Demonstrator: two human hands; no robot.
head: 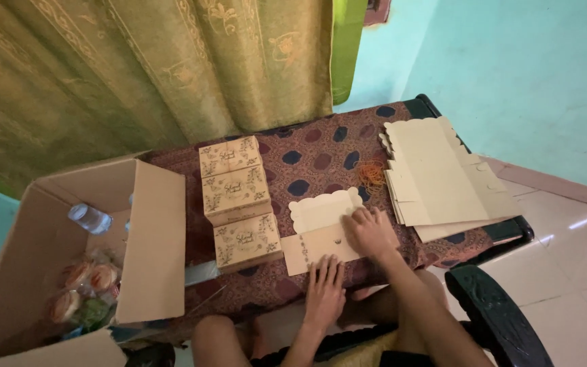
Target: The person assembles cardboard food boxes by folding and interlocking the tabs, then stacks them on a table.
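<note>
A flat, unfolded beige box blank with a scalloped edge lies on the patterned tablecloth in front of me. My left hand presses flat on its near edge, fingers together. My right hand rests on the blank's right side, fingers spread over a fold. Three folded beige boxes with leaf prints stand in a row just left of the blank.
A stack of flat box blanks lies at the table's right end, with orange rubber bands beside it. A large open carton at left holds a water bottle and wrapped snacks. A dark chair arm is at lower right.
</note>
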